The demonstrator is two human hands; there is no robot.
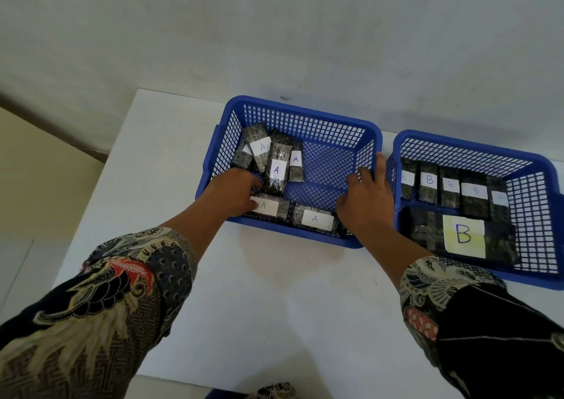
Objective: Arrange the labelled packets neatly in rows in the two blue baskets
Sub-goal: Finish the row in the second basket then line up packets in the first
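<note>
Table [274, 292], white, bearing two blue mesh baskets side by side; all positions below are given relative to the left basket [305, 118]. Right basket [537, 166], just beside its right wall, holding a back row of dark packets marked B [428, 185] standing edge to edge, and, in front of them, a large packet with a yellow B label [464, 235] lying flat. Patterned sleeves [122, 276] near the viewer, in front of the left basket. Inside the left basket, at its left end, a loose overlapping heap of packets marked A [276, 170]; along its front wall, two more A packets [316, 218] lying flat, end to end. Left hand [235, 189] reaching over the front-left corner, fingers curled down among the heap and onto one front packet; whether it grips one cannot be told. Right hand [366, 197] resting on the right wall, fingers fairly straight, holding nothing
</note>
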